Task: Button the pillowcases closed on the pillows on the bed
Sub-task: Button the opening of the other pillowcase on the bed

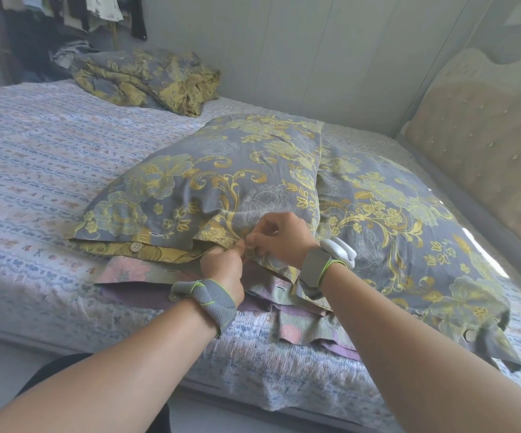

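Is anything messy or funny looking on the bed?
Yes. A crumpled flowery cover lies bunched in the far corner of the bed, not spread flat. The front pillowcase gapes open at its left, one button undone beside its empty buttonhole.

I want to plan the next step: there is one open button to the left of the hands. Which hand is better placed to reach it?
Left, probably. The left hand lies on the same side as the open button. The right hand would have to cross over it. Both now pinch the pillowcase edge.

Bed (50, 157): two pillows (221, 170), crumpled duvet (146, 76) (far corner).
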The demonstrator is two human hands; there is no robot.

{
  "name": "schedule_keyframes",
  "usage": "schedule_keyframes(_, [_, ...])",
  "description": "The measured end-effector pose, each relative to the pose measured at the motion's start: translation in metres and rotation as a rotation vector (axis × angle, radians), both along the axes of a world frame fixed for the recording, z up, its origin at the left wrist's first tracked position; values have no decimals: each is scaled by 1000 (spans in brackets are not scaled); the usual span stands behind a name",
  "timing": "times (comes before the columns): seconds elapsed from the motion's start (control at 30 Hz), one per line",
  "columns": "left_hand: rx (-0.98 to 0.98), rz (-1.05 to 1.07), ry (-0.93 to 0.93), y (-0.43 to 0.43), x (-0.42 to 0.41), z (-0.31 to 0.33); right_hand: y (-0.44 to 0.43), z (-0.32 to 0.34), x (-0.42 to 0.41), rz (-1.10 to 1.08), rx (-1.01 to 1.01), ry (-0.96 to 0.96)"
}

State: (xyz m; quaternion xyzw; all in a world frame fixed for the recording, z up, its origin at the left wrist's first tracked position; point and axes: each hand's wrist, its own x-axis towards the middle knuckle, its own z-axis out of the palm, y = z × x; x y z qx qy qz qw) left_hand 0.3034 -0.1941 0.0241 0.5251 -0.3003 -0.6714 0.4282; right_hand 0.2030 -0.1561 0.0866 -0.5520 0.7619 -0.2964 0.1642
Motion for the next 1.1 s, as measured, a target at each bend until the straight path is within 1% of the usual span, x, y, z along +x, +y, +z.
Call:
schedule_keyframes(0.07, [-8, -24, -3, 2, -1, 0, -1, -1, 0, -57, 2, -81])
schedule_keyframes(0.2, [9, -35, 27, 4, -1, 1, -5, 2, 2, -147, 40, -371])
schedule_keyframes(0.27, [50, -22, 56, 4, 0, 4, -6, 2, 2, -155, 55, -396])
schedule_keyframes(0.33, [96, 19, 113, 1, 2, 8, -6, 2, 2, -139, 78, -327])
schedule_keyframes(0.43, [131, 103, 184, -9, 9, 13, -5, 0, 2, -123, 109, -153])
schedule_keyframes(0.57, [157, 212, 189, -25, 24, 16, -4, 3, 6, -108, 149, 1])
schedule_keyframes(0.67, [170, 246, 191, -32, 34, 15, -7, 9, 12, -110, 148, 147])
schedule_keyframes(0.73, [186, 259, 191, -35, 38, 13, -12, 13, 21, -82, 58, 177])
schedule_keyframes(0.8, [192, 279, 182, -39, 42, 10, -20, 16, 33, 12, -40, 165])
schedule_keyframes(0.9, [166, 269, 184, -42, 45, 7, -32, 18, 53, 152, -97, 178])
schedule_keyframes(0.97, [150, 234, 188, -43, 47, 7, -41, 16, 62, 210, -88, 203])
schedule_keyframes(1.03, [128, 188, 158, -43, 49, 7, -49, 11, 66, 257, -9, 255])
schedule_keyframes(1.1, [110, 164, 95, -45, 53, 7, -56, 6, 69, 290, 85, 354])
